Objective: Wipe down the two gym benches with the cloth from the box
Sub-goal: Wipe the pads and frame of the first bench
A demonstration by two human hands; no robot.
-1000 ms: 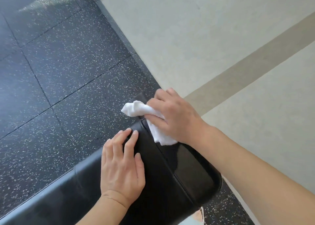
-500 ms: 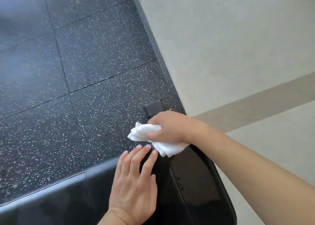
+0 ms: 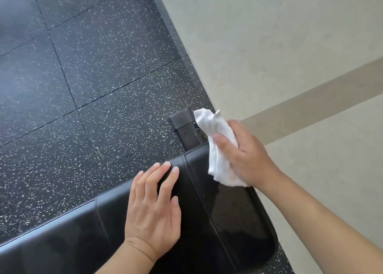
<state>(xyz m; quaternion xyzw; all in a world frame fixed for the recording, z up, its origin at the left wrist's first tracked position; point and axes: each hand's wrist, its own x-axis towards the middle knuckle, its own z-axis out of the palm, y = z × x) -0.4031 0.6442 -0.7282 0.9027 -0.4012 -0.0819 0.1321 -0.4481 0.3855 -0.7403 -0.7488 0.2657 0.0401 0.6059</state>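
Note:
A black padded gym bench (image 3: 238,217) fills the lower part of the head view, its end pad at the lower right. My right hand (image 3: 246,155) is shut on a crumpled white cloth (image 3: 217,149) and presses it against the far edge of the end pad. My left hand (image 3: 155,207) lies flat on the bench pad, fingers apart, just left of the seam between the pads. A dark metal frame end (image 3: 184,126) of the bench sticks out beyond the pad, right beside the cloth. No second bench and no box are in view.
Black speckled rubber floor tiles (image 3: 93,87) lie to the left and beyond the bench. Pale smooth flooring (image 3: 279,45) with a tan stripe (image 3: 310,103) begins to the right of the rubber's edge.
My right hand has carried the cloth to the right along the pad's far edge, uncovering the metal frame end. My left hand stays flat on the pad. The camera has shifted.

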